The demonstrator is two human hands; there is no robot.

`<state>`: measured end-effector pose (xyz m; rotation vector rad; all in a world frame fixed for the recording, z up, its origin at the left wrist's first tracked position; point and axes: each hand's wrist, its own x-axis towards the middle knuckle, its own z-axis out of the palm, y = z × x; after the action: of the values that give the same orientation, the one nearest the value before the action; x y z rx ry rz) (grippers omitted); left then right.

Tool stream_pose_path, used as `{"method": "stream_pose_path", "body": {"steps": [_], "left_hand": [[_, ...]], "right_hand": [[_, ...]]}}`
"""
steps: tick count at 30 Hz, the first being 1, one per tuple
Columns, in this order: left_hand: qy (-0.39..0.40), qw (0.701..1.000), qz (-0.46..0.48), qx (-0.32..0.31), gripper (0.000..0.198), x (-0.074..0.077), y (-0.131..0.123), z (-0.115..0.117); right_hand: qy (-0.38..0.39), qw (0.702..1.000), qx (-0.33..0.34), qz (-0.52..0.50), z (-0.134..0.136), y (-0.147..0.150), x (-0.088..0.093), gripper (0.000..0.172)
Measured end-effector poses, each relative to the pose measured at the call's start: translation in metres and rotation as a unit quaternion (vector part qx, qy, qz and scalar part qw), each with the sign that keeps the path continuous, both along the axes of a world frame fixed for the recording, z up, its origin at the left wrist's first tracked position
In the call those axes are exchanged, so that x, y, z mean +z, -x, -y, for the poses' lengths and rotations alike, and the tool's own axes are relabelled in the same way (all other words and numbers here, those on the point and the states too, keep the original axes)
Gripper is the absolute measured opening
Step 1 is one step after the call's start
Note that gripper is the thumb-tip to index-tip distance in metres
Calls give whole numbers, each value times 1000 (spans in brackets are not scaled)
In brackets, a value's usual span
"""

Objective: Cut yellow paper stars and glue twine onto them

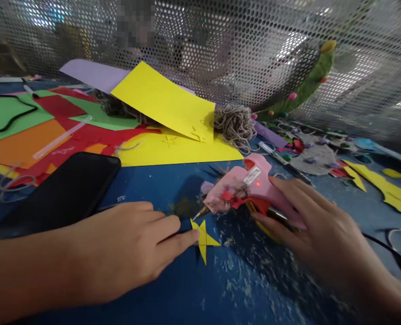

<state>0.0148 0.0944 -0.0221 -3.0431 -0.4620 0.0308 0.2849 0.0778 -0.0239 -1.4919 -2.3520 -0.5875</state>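
Observation:
A small yellow paper star (203, 238) lies on the blue tabletop. My left hand (132, 253) reaches in from the left, its other fingers curled and one fingertip pressing on the star's left side; its thumb is hidden. In my right hand (325, 230) is a pink hot glue gun (271, 180), gripped by the handle with its small red light lit. The metal nozzle points down to the left and meets, or almost meets, the star's upper left point. Scraps of red paper and dried glue strands cling around the gun's front.
Left of my hands lie a black phone (65, 189), coloured paper sheets (20, 133) and a clear glue stick (61, 137). A yellow sheet (170, 99) leans near grey yarn (234, 126). A pen (285, 163), scraps and a cable (393, 253) lie right, before a perforated metal screen (241, 49).

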Motion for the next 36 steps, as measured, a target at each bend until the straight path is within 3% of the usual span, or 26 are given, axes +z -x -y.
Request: {"method": "stream_pose_path", "body": {"steps": [7,36], "left_hand": [[5,1000,-16,1,53,2,-1,1],[-1,1000,20,4,49,-3,0,1]], "right_hand": [[-16,999,8,27,1,2,0,44],[-60,996,24,65,2,7,5,38]]}}
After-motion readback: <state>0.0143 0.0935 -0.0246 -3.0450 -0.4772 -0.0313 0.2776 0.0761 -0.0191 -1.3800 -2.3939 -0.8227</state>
